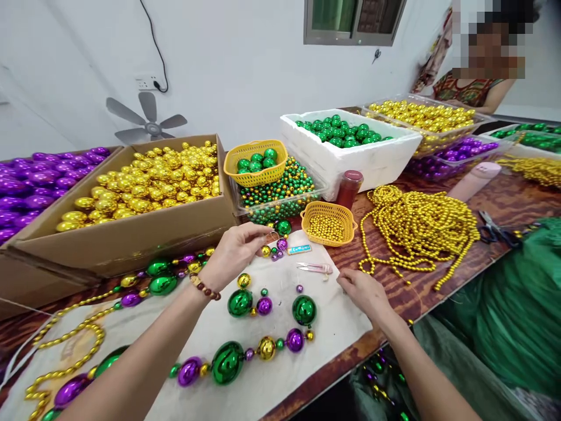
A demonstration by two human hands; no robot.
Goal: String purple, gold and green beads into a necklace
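My left hand (243, 248) is closed in a pinch on a thin thread (276, 235), just above a small cluster of gold, green and purple beads. My right hand (363, 292) rests at the right edge of the white cloth (333, 327), fingers pressed together; anything between them is too small to make out. Between the hands lie thread snips (314, 268) with a pink handle and a small blue packet (299, 249). Nearer me, a bead strand (228, 362) of large green, purple and gold balls curves across the cloth, with loose-looking beads above it.
A cardboard box (144, 228) of gold beads, a yellow basket (328, 237) of small gold beads and a white foam box (372, 164) of green balls stand behind. Gold bead chains (416, 225) and dark scissors (495, 229) lie right. A person (473, 90) sits far right.
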